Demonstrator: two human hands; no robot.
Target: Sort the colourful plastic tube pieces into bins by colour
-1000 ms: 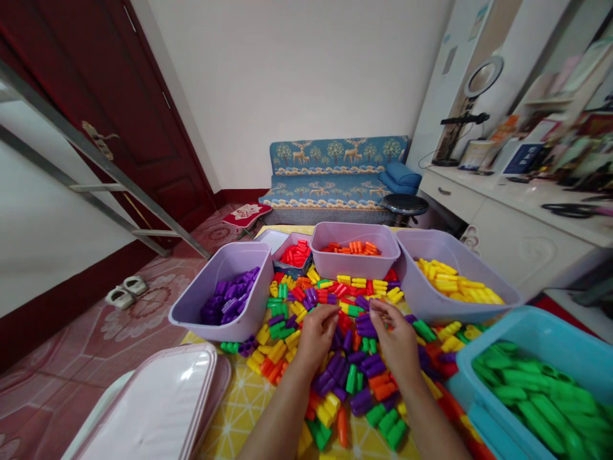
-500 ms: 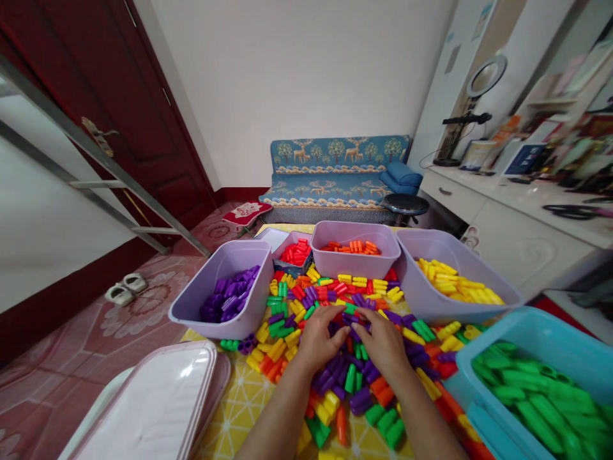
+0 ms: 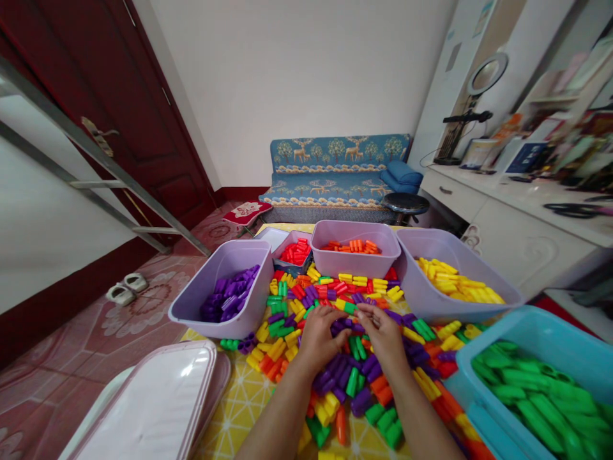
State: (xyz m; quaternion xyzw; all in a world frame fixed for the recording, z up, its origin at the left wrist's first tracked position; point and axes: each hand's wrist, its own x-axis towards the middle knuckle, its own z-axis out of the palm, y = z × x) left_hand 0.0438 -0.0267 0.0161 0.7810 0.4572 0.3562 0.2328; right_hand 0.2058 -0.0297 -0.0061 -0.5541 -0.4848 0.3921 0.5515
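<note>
Mixed purple, green, yellow, orange and red plastic pieces [image 3: 338, 377] cover the middle of the yellow patterned cloth [image 3: 244, 409]. Over the pile, my left hand [image 3: 320, 335] is curved with its thumb toward the right, near purple pieces; what it holds is hard to make out. My right hand [image 3: 383, 332] is close beside it, thumb and index finger pinched near a green piece [image 3: 350, 308]. Around the pile stand a lilac bin of purple pieces [image 3: 184, 312], a small box of red ones [image 3: 299, 268], a lilac bin of orange ones [image 3: 354, 263] and a lilac bin of yellow ones [image 3: 445, 312].
At the right front is a turquoise bin [image 3: 483, 396] of green pieces. Stacked pale lids [image 3: 148, 402] lie at the left front. Beyond the table are a blue sofa [image 3: 330, 185], a round black stool [image 3: 406, 203] and a white dresser [image 3: 517, 217].
My right hand's fingers have drawn together into a pinch. A few green and purple pieces below the hands have shifted slightly. My left hand has barely moved.
</note>
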